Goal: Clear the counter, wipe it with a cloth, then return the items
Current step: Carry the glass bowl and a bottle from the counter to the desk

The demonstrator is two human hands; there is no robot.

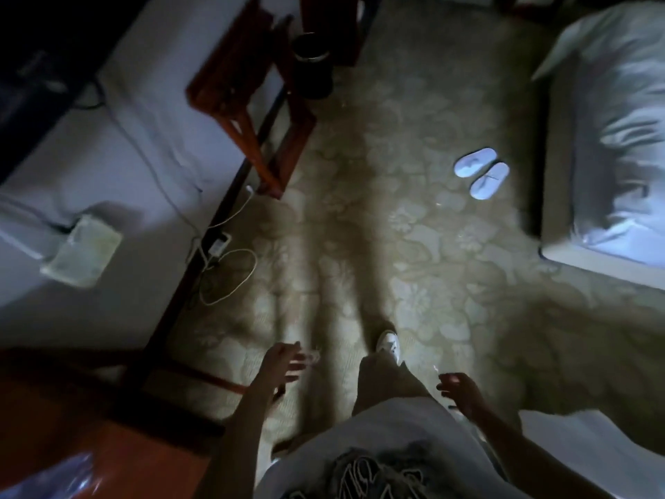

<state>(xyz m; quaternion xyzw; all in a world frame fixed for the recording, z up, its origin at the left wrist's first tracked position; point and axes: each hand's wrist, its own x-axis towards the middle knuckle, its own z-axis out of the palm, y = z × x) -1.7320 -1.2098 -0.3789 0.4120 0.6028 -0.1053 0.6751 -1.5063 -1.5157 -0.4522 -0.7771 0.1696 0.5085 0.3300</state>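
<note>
A: Status on hands?
B: Left hand (284,361) hangs over the pale floral-patterned carpet (414,217), fingers loosely spread, holding nothing. Motion blur on the fingertips. Right hand (458,390) is low beside the leg, fingers loosely curled, nothing in it that I can make out. Dim light.
A: Tabletop?
B: Reddish-brown wooden tabletop (118,452) at lower left, just beside the left forearm. Something clear and shiny, plastic-looking (54,477), sits at its near corner; can't tell what.
A: Anything else?
B: White slippers, a pair (482,172), on the carpet near the white-sheeted bed (619,138) at right. Dark cylindrical bin (313,66) stands by the red-brown wooden luggage stand (248,84). White cable loops (226,271) along the wall base.
</note>
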